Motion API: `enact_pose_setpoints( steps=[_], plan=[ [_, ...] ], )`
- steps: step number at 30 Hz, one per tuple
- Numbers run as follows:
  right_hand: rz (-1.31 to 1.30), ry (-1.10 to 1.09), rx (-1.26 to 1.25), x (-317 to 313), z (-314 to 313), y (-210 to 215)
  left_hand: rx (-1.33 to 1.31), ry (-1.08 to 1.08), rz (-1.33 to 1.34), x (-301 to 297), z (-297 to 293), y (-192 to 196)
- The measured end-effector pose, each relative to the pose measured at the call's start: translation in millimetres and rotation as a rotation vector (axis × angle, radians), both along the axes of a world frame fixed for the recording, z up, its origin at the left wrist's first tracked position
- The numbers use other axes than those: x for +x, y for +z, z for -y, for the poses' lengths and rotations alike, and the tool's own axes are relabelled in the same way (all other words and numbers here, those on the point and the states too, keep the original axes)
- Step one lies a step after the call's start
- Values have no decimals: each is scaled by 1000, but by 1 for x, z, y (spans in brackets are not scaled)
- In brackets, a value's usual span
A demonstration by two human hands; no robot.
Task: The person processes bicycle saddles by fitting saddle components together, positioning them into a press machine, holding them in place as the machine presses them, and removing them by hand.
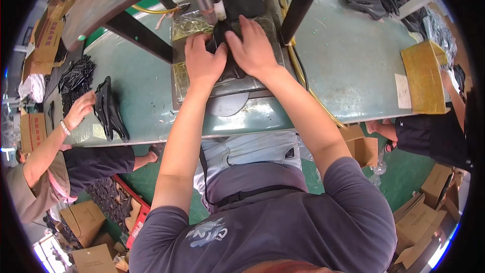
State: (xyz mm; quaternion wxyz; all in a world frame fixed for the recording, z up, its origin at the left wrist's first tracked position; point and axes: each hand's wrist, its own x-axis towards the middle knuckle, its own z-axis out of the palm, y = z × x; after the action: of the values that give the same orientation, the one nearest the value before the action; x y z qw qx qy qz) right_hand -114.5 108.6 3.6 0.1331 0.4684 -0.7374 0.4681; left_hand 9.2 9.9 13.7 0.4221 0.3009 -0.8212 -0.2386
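A dark, glossy black plastic part (233,69) lies on the machine's flat bed, beneath a metal cylinder with a narrow tip (201,1). Around its left side curl the fingers of my left hand (206,61), the thumb pressed on the part near its middle. My right hand (253,49) grips the right side, with its thumb on the part and its fingers reaching away from me. The two thumbs are close together. Much of the part is hidden beneath my hands, so its full shape cannot be made out. Clear yellowish film (188,28) covers the bed around it.
Dark steel legs (139,38) frame the machine on the green table (333,71). At left, a co-worker's hand (80,108) is beside stacked black parts (108,108) and a black pile (76,75). A yellow-brown box (422,78) stands right; a yellow hose (323,102) crosses the table.
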Motion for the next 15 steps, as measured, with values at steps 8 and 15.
enact_pose_setpoints(
  steps=[8, 15],
  plan=[
    [-278, 206, 118, 0, -91, 51, 840, -492, -164, 54, -38, 30],
    [541, 71, -397, -23, -142, 3, 484, -331, -70, 127, -11, 73]
  ],
)
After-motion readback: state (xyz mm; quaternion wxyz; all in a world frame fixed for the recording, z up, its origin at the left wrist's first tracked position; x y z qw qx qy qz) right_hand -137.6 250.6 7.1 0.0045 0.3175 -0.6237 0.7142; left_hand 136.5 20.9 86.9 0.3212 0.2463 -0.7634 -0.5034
